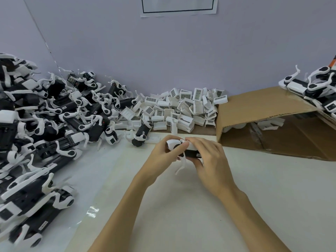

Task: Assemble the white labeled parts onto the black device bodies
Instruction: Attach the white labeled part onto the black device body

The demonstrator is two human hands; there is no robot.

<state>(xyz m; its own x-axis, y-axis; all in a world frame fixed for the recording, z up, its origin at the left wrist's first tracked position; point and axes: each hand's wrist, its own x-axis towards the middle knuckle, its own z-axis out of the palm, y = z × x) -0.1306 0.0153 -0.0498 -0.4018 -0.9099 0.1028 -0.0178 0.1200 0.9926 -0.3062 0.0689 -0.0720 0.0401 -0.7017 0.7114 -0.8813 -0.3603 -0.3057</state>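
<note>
Both hands hold one black device body (190, 153) above the middle of the table. My left hand (163, 155) grips its rounded white end (172, 143). My right hand (209, 160) curls over the top, its fingers pressing a white part (190, 145) onto the body. A thin white arm (181, 165) hangs down from the device between the hands. A small white label shows on the body's lower right side. A pile of white labeled parts (181, 108) lies against the wall behind the hands.
A big heap of black-and-white device bodies (45, 124) fills the table's left side. One lone device (141, 136) lies just left of the hands. An open cardboard box (272, 124) lies on its side at right, with more devices (316, 88) on top.
</note>
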